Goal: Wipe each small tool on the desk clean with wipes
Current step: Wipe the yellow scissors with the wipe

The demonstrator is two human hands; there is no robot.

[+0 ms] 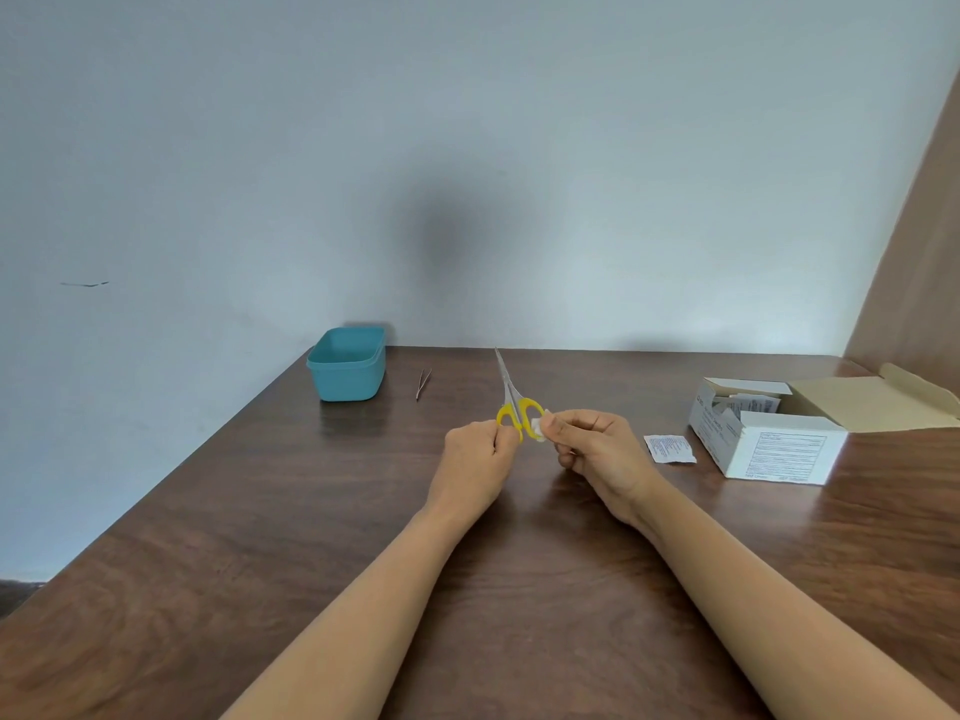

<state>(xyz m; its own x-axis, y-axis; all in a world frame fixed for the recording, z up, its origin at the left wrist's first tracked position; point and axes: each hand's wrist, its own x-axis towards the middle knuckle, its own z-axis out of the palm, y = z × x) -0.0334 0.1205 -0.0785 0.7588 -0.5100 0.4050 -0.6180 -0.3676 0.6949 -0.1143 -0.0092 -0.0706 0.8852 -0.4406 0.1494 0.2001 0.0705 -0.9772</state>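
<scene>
- The wall (pixel 363 148) is pale blue-grey and fills the upper half of the view, with a brown panel at the far right.
- The desk (pixel 260 537) is dark wood and runs back to the wall; both bare forearms reach over it from the near edge.
- The box (pixel 779 449), white card with its lid flap folded back, sits on the right of the desk, well apart from the hands. Paper sachets show inside it.
- The tub (pixel 347 366), teal and lidless, stands at the back left corner of the desk.
- The left hand (pixel 475 467) is curled round the left yellow handle loop of the scissors and holds them up off the desk, near its middle.
- The right hand (pixel 597 449) pinches a wipe between thumb and fingertips, its other fingers curled under.
- The scissors (pixel 511 392) sit between the two hands, blades closed and pointing away toward the wall, tilted slightly left.
- A torn packet (pixel 669 449) lies flat on the desk between the right hand and the box.
- The tweezers (pixel 423 384) lie on the desk just right of the tub, beyond and left of the left hand, touched by neither hand.
- The wipe (pixel 537 428), small, white and bunched, presses against the right handle loop of the scissors.
</scene>
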